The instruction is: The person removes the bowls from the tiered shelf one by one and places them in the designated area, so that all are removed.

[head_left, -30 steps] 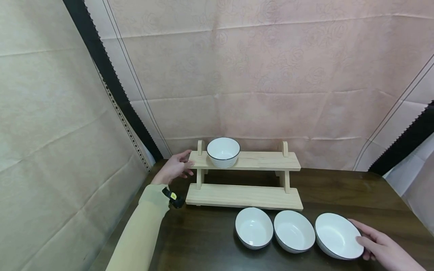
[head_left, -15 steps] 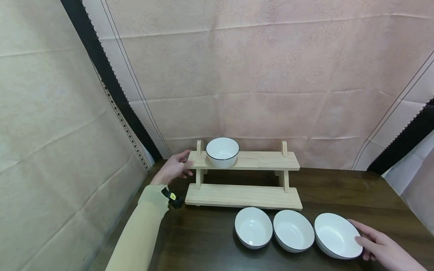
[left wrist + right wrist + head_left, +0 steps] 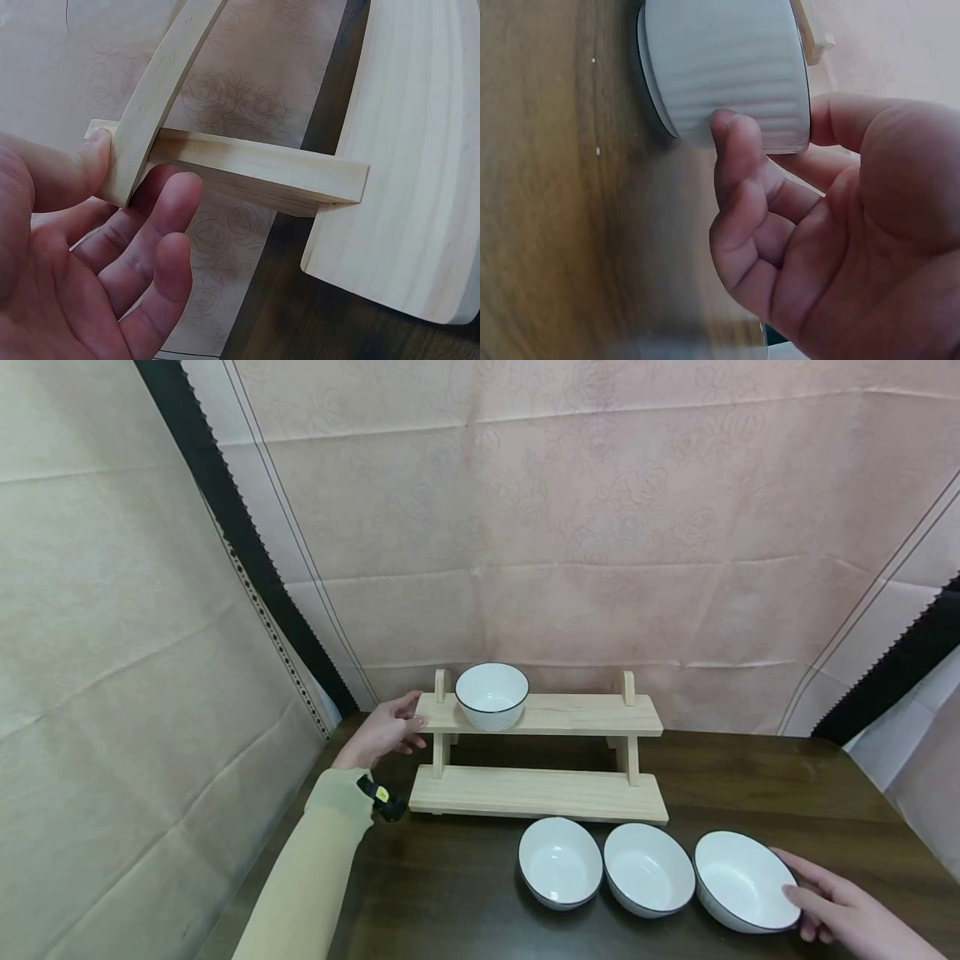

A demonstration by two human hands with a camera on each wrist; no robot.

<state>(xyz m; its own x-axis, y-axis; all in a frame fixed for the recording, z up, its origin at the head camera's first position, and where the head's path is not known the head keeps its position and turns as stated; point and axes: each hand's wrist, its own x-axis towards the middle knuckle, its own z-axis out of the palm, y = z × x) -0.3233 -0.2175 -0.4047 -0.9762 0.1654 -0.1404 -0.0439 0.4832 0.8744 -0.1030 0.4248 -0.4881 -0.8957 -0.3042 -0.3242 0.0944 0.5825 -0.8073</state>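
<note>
At the left end of a two-tier pale wooden shelf [image 3: 577, 716], my left hand [image 3: 382, 732] grips the upper board. In the left wrist view its thumb [image 3: 94, 157] presses on the board's end while the other fingers curl beneath. A white bowl [image 3: 492, 692] with a dark rim stands on the upper tier, toward the left. My right hand [image 3: 843, 903] holds the rightmost bowl [image 3: 742, 881] of three in front of the shelf, thumb at the rim. From the right wrist, curled fingers [image 3: 739, 150] touch that bowl's ribbed outer wall [image 3: 727, 67].
Two more white bowls, a left one [image 3: 560, 862] and a middle one [image 3: 649, 870], stand close together in front of the lower board [image 3: 536, 792]. All rest on a dark wooden table [image 3: 435, 893]. Pale cloth [image 3: 600, 527] hangs behind and at the sides.
</note>
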